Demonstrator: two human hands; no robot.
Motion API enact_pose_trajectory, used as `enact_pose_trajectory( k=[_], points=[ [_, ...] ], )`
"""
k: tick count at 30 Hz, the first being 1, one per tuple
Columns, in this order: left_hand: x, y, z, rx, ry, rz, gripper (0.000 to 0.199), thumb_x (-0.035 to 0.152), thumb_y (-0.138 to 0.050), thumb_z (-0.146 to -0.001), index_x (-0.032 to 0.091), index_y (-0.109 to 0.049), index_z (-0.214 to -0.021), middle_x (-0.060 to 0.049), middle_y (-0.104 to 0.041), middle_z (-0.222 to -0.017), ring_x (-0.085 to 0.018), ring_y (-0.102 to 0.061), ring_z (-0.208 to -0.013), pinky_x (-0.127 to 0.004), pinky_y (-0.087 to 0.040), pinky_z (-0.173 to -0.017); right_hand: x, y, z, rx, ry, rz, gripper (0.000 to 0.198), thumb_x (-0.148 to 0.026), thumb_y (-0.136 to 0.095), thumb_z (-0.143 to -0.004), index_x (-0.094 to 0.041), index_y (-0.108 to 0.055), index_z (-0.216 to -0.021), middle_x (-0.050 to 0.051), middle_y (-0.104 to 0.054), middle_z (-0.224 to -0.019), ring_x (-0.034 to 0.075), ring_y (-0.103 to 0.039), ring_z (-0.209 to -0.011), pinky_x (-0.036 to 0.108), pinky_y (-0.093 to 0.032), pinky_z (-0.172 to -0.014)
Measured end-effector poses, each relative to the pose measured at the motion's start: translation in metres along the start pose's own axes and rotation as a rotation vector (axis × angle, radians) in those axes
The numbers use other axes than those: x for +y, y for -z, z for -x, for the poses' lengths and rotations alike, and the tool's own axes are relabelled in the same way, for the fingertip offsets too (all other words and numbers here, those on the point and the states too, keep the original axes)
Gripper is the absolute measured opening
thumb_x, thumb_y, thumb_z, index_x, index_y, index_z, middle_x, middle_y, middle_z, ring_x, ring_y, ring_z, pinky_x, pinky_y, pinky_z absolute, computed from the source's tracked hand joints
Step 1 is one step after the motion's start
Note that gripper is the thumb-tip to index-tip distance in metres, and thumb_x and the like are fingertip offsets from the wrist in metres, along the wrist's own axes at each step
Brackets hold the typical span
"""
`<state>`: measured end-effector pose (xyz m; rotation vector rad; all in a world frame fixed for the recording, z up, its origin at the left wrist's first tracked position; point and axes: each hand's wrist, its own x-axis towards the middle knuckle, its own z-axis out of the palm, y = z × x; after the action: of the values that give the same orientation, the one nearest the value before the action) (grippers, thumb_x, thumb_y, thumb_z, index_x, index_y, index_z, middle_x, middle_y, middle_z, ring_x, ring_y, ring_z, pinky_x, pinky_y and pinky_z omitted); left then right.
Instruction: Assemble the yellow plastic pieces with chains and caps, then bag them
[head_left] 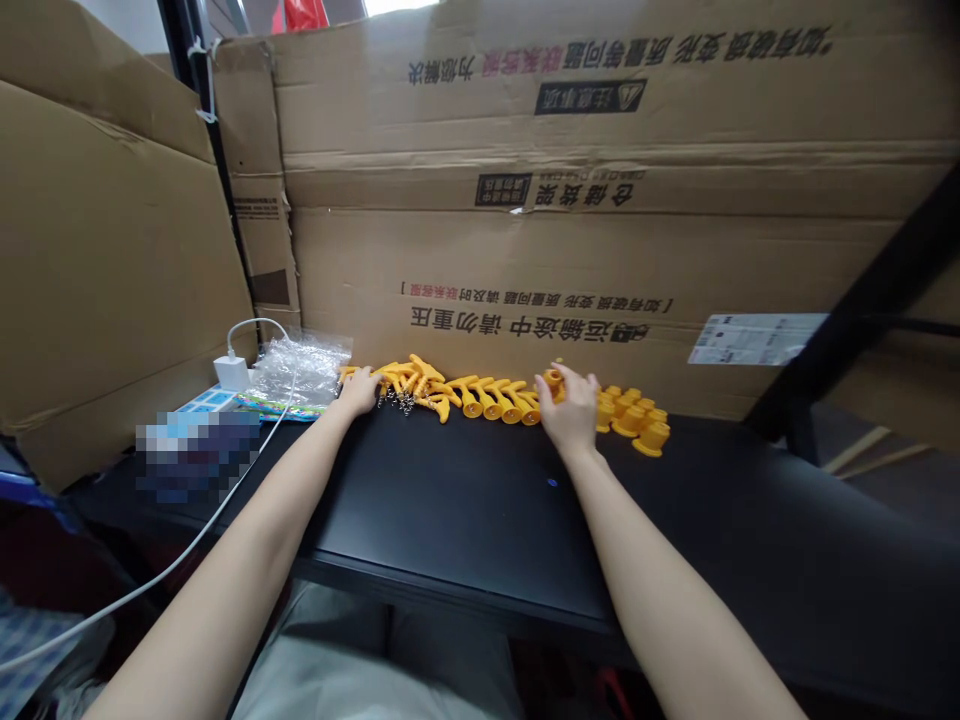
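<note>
My right hand (pixel 571 408) pinches a small yellow plastic cylinder piece (pixel 553 380) between thumb and fingers. Beside it, several yellow flanged cylinder pieces (pixel 651 437) stand in short rows on the black tabletop. My left hand (pixel 361 391) rests at the left end of a heap of yellow curved, handle-like pieces (pixel 420 372), its fingers curled; what they grip is hidden. Small shiny metal parts, perhaps springs or screws (pixel 397 401), lie in front of the heap. Between my hands several yellow pieces with round cup ends (pixel 491 410) are lined up side by side.
A large cardboard sheet (pixel 480 240) walls off the back, and another cardboard panel (pixel 112 250) stands at left. A white charger (pixel 232 372) with a cable, clear plastic bags (pixel 300 370) and a blurred-out item (pixel 195 455) lie left. A black post (pixel 847 310) slants at right.
</note>
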<state>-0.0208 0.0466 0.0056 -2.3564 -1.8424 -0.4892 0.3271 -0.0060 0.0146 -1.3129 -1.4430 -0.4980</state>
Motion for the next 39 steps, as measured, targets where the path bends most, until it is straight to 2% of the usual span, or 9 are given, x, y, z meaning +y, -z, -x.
enact_pose_trajectory(
  k=[6,9,11,16,23,29,34,37,39],
  points=[
    [0.004,-0.006,-0.007,0.085,-0.101,0.022,0.033,0.010,-0.037,-0.085,0.020,-0.058,-0.109,-0.013,-0.049,-0.130,-0.026,-0.048,-0.119,-0.046,-0.040,-0.098,-0.078,-0.008,0.017,-0.456,0.114,-0.313,0.033,-0.038,-0.052,-0.085,-0.020,-0.060,-0.112,0.012,-0.065,-0.111,0.025,-0.059,-0.103,0.040,-0.044,-0.093],
    [0.013,0.002,-0.012,0.123,-0.168,0.034,0.037,0.005,-0.037,-0.082,0.022,-0.057,-0.109,-0.011,-0.052,-0.126,-0.024,-0.048,-0.118,-0.043,-0.039,-0.098,-0.092,-0.015,0.031,-0.700,0.126,-0.389,0.030,-0.038,-0.056,-0.083,-0.019,-0.063,-0.106,0.009,-0.068,-0.097,0.024,-0.063,-0.087,0.039,-0.048,-0.082],
    [0.022,0.007,-0.016,0.139,-0.234,0.064,0.038,0.004,-0.036,-0.081,0.022,-0.058,-0.107,-0.010,-0.053,-0.126,-0.023,-0.047,-0.120,-0.044,-0.038,-0.098,-0.094,-0.019,0.037,-0.780,0.103,-0.397,0.029,-0.039,-0.057,-0.083,-0.019,-0.065,-0.103,0.008,-0.069,-0.089,0.022,-0.062,-0.079,0.037,-0.049,-0.077],
    [0.046,0.015,-0.022,0.152,-0.367,0.073,0.037,0.004,-0.041,-0.081,0.023,-0.061,-0.106,-0.009,-0.051,-0.130,-0.023,-0.044,-0.123,-0.043,-0.035,-0.101,-0.089,-0.023,0.038,-0.800,0.031,-0.383,0.029,-0.038,-0.061,-0.080,-0.016,-0.066,-0.099,0.007,-0.068,-0.084,0.021,-0.061,-0.077,0.037,-0.048,-0.077],
    [0.068,0.009,-0.028,0.086,-0.398,0.010,0.037,0.007,-0.044,-0.085,0.028,-0.064,-0.109,-0.008,-0.046,-0.140,-0.025,-0.036,-0.132,-0.051,-0.027,-0.107,-0.085,-0.025,0.038,-0.815,0.019,-0.396,0.024,-0.035,-0.065,-0.077,-0.018,-0.066,-0.094,0.007,-0.069,-0.089,0.022,-0.062,-0.082,0.039,-0.047,-0.080],
    [0.075,0.004,-0.034,0.112,-0.453,-0.061,0.031,0.009,-0.046,-0.084,0.027,-0.069,-0.097,-0.008,-0.054,-0.132,-0.026,-0.040,-0.130,-0.056,-0.021,-0.109,-0.085,-0.027,0.039,-0.839,0.040,-0.322,0.028,-0.036,-0.064,-0.078,-0.017,-0.064,-0.097,0.005,-0.067,-0.081,0.019,-0.060,-0.073,0.035,-0.047,-0.074],
    [0.078,0.004,-0.037,0.071,-0.546,0.032,0.029,0.006,-0.055,-0.077,0.029,-0.071,-0.079,-0.001,-0.062,-0.121,-0.023,-0.042,-0.128,-0.053,-0.017,-0.113,-0.083,-0.027,0.040,-0.859,0.073,-0.302,0.026,-0.037,-0.063,-0.079,-0.019,-0.063,-0.097,0.003,-0.065,-0.077,0.019,-0.060,-0.070,0.034,-0.048,-0.071],
    [0.077,0.007,-0.036,0.089,-0.551,0.015,0.026,0.006,-0.054,-0.078,0.026,-0.071,-0.074,-0.004,-0.063,-0.117,-0.023,-0.044,-0.126,-0.052,-0.016,-0.113,-0.083,-0.027,0.042,-0.882,0.077,-0.308,0.032,-0.033,-0.063,-0.079,-0.019,-0.060,-0.108,0.007,-0.068,-0.089,0.022,-0.064,-0.082,0.037,-0.048,-0.078],
    [0.076,0.013,-0.034,0.134,-0.501,-0.011,0.027,0.007,-0.052,-0.080,0.026,-0.071,-0.080,-0.006,-0.062,-0.119,-0.024,-0.045,-0.125,-0.053,-0.014,-0.113,-0.083,-0.028,0.044,-0.887,0.069,-0.319,0.042,-0.030,-0.065,-0.078,-0.018,-0.056,-0.117,0.012,-0.066,-0.105,0.025,-0.063,-0.096,0.040,-0.047,-0.086]
  ],
)
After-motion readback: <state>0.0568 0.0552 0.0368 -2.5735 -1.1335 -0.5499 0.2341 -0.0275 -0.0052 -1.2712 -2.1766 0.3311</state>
